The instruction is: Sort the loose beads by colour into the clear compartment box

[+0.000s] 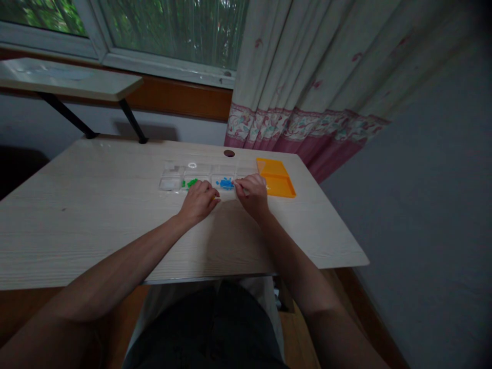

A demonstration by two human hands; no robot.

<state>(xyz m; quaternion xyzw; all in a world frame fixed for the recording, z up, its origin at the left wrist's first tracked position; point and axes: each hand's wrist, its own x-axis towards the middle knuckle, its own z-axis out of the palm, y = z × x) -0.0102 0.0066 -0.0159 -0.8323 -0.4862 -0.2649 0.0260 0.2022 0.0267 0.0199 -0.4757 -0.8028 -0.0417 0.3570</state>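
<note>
A clear plastic box with compartments [171, 183] lies on the table beyond both hands. Small green pieces [192, 183] fill part of one compartment, and small blue pieces [226, 183] are heaped in another. My left hand [199, 201] is closed at the near edge of the box, just in front of the green pieces. A speck of yellow shows by its fingertips, too small to name. My right hand [252, 193] is pinched beside the blue pieces, its fingertips at their right side. Whatever it holds is hidden. It covers part of the box's right end.
An orange-yellow tray [282, 185] with a divider lies right of my right hand. The pale wooden table [115, 215] has a round brown cap [229, 153] near its back edge. A raised shelf [96, 84] on black legs stands back left; a curtain [292, 102] hangs behind.
</note>
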